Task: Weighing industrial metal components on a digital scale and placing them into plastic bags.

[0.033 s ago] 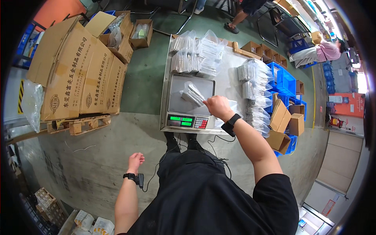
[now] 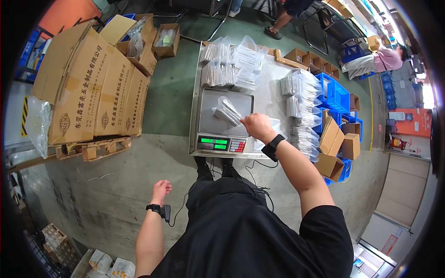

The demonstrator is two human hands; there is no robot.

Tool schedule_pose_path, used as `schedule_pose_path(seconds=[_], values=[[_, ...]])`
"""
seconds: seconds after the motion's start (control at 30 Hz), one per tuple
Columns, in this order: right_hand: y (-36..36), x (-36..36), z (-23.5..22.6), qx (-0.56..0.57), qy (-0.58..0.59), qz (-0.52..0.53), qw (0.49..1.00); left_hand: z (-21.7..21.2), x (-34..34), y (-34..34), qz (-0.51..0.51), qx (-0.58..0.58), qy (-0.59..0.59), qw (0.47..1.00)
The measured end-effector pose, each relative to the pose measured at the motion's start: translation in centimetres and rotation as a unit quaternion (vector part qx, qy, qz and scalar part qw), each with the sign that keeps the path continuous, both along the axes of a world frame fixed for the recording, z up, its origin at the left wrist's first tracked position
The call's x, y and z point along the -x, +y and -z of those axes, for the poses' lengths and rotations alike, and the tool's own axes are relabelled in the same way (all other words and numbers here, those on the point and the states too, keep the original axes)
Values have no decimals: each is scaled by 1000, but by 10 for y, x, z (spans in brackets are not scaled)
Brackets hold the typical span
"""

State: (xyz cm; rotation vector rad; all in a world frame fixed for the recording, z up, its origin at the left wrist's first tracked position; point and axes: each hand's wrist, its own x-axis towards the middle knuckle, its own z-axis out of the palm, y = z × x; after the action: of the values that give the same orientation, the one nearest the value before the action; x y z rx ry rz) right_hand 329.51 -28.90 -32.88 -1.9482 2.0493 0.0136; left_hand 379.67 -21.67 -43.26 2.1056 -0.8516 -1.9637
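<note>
On the metal pan of a digital scale [image 2: 209, 119] lies a clear plastic bag [image 2: 227, 110] with silvery, strip-like metal pieces inside, tilted across the pan. My right hand [image 2: 258, 127] pinches the near right end of this bag between thumb and fingers. Green digits glow on the scale's display [image 2: 214, 142], beside a keypad [image 2: 238, 145]. My left hand [image 2: 161, 190] hangs over the floor, well away from the table, its fingers curled in and seemingly holding nothing. Similar filled bags [image 2: 232, 65] stand in rows behind the scale, and more bags [image 2: 301, 116] are stacked along the right.
The scale rests on a metal-topped table [image 2: 273, 90]. Blue bins [image 2: 337, 96] and open cardboard boxes [image 2: 330, 139] line its right side. Large cartons [image 2: 92, 92] sit on a wooden pallet [image 2: 99, 148] at left. Cables [image 2: 252, 173] trail near my feet. A person [image 2: 388, 59] sits far right.
</note>
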Motion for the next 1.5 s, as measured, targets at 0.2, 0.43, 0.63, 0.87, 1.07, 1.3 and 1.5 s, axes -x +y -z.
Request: schedule_pose_path(seconds=[0.2,0.43,0.63,0.87,1.07,1.3,1.5], values=[[2,-1,1,-6,-2,20,1000,-10,40,-37,55,33,13,998],[0,-2,2,-23,-8,47,999,-64,160,-138,264,316,88,907],[1,-7,2,-19,-26,88,996,-113,281,-203,310,416,9,855],[0,-9,-14,-45,-39,130,990,-112,353,-226,461,344,-203,793],[-8,-2,-27,-89,-70,218,969,-111,365,-232,514,306,-227,768],[-19,4,-19,-193,-84,324,922,-112,367,-229,540,306,-222,752],[-22,3,-34,-206,-73,328,919,-123,357,-227,544,320,-218,744]])
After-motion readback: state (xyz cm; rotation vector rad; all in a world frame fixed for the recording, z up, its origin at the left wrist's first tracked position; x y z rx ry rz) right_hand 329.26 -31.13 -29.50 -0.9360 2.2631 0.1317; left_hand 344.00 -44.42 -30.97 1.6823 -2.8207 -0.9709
